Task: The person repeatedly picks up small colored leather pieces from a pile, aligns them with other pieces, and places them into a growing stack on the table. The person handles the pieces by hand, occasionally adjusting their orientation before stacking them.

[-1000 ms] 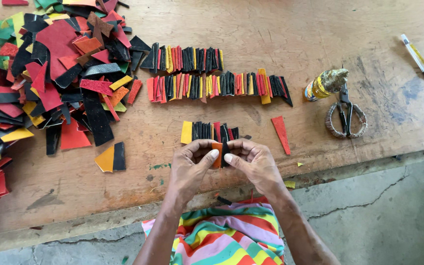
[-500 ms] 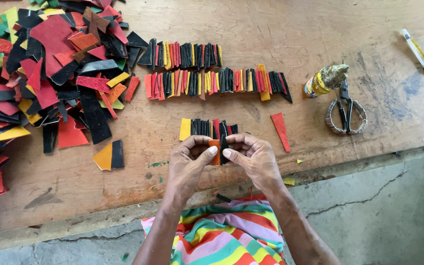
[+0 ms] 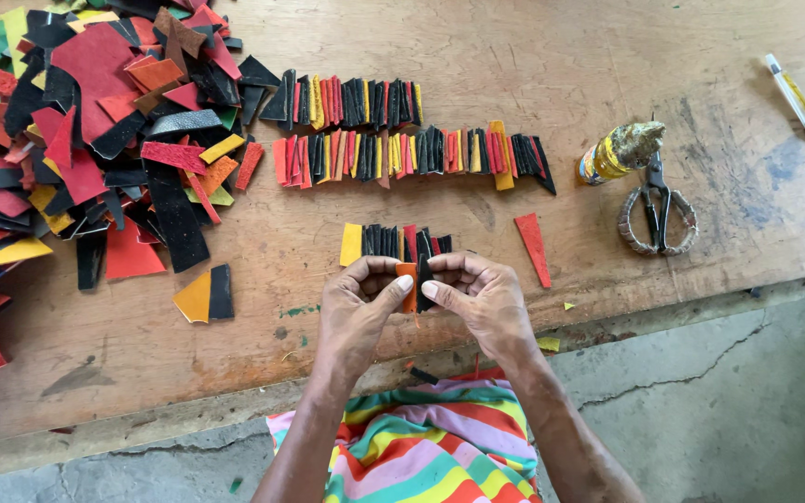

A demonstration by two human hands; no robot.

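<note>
Head view | left hand [image 3: 358, 307] and right hand [image 3: 480, 300] both pinch orange strip [image 3: 407, 285]; black strip [image 3: 424, 279] alongside

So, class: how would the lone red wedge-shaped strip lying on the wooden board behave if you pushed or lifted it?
The red wedge-shaped strip lies flat and thin, so it would probably slide rather than roll. It looks light. Similar pieces in the scrap pile lie slightly curled, suggesting some flex.

Soft, even daylight fills the view, bright without glare. Shadows are faint and short, just under the hands and scraps. Focus is sharp throughout, with slight wide-angle stretching toward the edges.
</note>
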